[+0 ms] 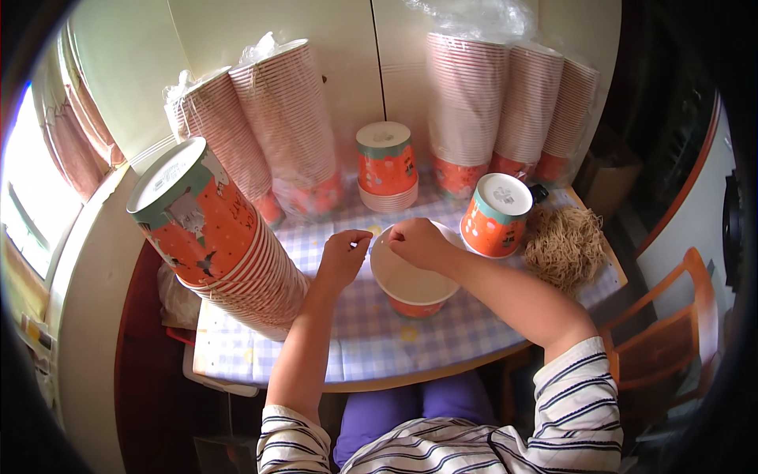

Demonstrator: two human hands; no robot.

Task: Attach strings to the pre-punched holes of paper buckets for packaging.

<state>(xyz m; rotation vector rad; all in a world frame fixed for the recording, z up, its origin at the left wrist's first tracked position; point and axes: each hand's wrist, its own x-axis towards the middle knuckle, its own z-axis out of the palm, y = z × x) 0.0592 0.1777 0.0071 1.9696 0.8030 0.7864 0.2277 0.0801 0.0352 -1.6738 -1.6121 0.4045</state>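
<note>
Right in front of me an orange paper bucket stands upright with its white inside showing. My right hand is over its far rim, fingers curled closed. My left hand is just left of the rim, with thumb and fingers pinched together. Whatever either hand holds, if anything, is too small or hidden to make out. To the right of the bucket, an upside-down orange and green paper bucket rests on the checked cloth. Beside that lies a loose heap of tan shredded paper.
Close to my left forearm rises a tall, leaning stack of upside-down buckets. A short upside-down stack stands at the back middle. Bagged bucket stacks line the back left, more bagged stacks the back right. A wooden chair is at right.
</note>
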